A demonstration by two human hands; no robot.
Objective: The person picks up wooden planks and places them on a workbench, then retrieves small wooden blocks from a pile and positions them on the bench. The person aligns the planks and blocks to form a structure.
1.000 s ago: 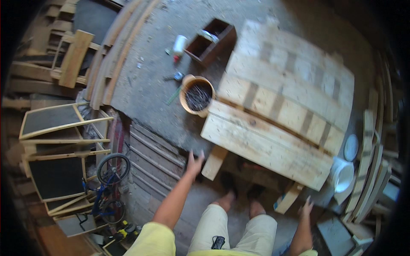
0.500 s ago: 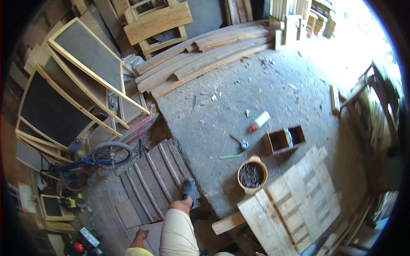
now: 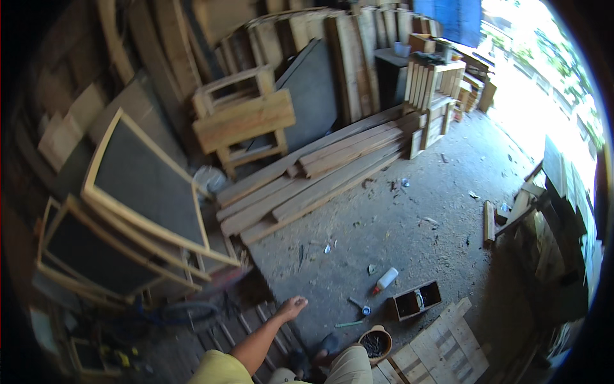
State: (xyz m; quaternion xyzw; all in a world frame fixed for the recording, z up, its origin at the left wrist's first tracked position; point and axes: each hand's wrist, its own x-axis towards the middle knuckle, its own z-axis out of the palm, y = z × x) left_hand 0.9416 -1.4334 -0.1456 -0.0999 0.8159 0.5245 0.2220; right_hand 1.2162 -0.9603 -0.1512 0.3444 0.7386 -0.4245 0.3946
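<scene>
My left hand (image 3: pixel 293 309) reaches forward over the edge of the concrete floor, with a yellow sleeve (image 3: pixel 220 369) behind it. Its fingers are loosely bent and apart, and nothing shows in them. My right hand is out of view. To the right of my feet stands a round tub (image 3: pixel 376 343) full of nails. Beyond it lie a hammer-like tool with a blue round part (image 3: pixel 365 310), a thin green strip (image 3: pixel 348 324) and a white bottle with a red cap (image 3: pixel 386 280). A wooden divided box (image 3: pixel 416 301) sits beside them.
A slatted wood panel (image 3: pixel 441 352) lies at the right front. Long planks (image 3: pixel 332 173) are stacked ahead, near a wooden frame (image 3: pixel 244 121). Dark framed boards (image 3: pixel 147 182) lean at the left, above a bicycle (image 3: pixel 188 312). Slatted steps (image 3: pixel 252 323) drop below the concrete edge.
My view has tilted up and ahead. Both my feet now show close to the concrete edge. My left hand has swung forward and up from beside my leg.
</scene>
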